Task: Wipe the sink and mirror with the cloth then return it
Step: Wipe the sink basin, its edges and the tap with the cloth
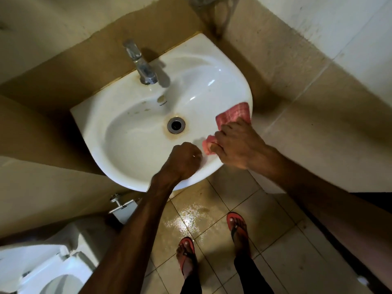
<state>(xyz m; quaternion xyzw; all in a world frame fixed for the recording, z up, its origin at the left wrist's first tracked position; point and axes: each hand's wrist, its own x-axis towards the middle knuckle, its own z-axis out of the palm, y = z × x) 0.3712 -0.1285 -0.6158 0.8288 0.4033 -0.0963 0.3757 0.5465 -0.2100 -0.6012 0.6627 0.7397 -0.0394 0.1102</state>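
Right hand (237, 145) gripping checked pink cloth (233, 113) on glossy rounded white sink (131, 145) rim, left hand (182, 160) clenched empty.

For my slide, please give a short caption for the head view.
Right hand wipes the sink rim with a pink cloth.

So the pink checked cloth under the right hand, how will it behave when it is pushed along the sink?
The cloth looks floppy: it bunches under the right hand and drapes over the sink rim. It is probably light, and should slide easily, since the glazed basin looks smooth. A loose corner may trail or fold under.
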